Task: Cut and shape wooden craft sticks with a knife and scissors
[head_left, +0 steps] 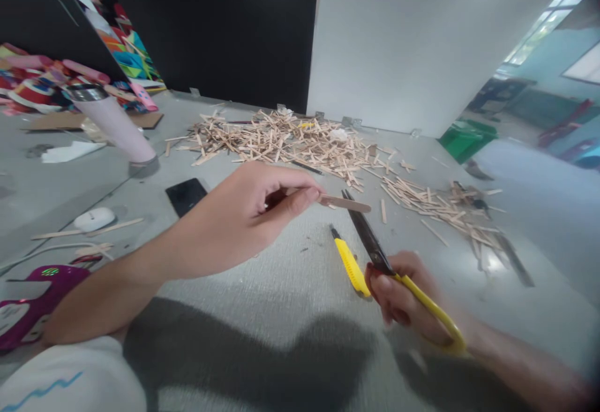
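My left hand (255, 209) is closed in a pinch on a flat wooden stick (344, 203), holding it level above the grey table (281, 287). My right hand (403, 296) grips yellow-handled scissors (375, 252); the dark blades point up and away, and their tips meet the free end of the stick. A yellow utility knife (349, 267) lies on the table just left of my right hand.
A big heap of cut wooden sticks (285, 140) covers the far middle of the table, with a smaller heap (440, 202) to the right. A black phone (186, 195), a pink tumbler (115, 127) and a white earbud case (94, 219) lie to the left. A green bin (464, 140) stands beyond the table.
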The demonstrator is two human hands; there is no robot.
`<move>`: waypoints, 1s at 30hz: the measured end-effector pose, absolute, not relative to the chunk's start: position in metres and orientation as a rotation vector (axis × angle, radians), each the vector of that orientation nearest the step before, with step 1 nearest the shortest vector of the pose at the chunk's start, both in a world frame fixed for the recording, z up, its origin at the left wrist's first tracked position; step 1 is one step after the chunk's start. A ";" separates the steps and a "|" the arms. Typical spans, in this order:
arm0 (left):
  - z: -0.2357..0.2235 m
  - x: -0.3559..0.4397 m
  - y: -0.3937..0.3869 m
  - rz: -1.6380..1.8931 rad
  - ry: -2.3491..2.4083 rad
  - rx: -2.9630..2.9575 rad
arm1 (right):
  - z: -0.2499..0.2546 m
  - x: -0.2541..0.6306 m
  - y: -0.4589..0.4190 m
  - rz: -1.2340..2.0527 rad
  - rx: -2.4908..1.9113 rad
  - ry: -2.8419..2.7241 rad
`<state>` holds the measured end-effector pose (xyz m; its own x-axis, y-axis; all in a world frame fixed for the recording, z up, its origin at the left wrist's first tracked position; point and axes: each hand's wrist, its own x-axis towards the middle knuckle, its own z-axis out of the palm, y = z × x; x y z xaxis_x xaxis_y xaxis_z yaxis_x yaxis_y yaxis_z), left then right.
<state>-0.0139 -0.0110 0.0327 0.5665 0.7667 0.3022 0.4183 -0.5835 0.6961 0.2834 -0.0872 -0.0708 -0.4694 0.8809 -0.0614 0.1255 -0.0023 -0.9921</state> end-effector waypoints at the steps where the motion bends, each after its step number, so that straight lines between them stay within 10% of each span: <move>1: 0.033 -0.013 -0.012 0.798 0.955 2.243 | -0.071 0.284 -0.088 1.536 -1.059 -1.646; 19: 0.030 -0.012 -0.010 0.698 0.861 2.040 | -0.064 0.286 -0.081 1.423 -1.190 -1.789; 25: 0.022 -0.009 -0.006 0.564 0.669 1.671 | -0.058 0.314 -0.023 0.389 -1.851 -2.279; 30: 0.018 0.000 -0.003 0.557 0.619 1.606 | -0.079 0.344 0.015 0.146 -2.287 -2.394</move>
<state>0.0002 -0.0032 0.0176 0.7379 0.6748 0.0051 0.0762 -0.0909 0.9929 0.3441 0.0151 -0.0791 -0.0397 0.9820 -0.1846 0.9972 0.0508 0.0557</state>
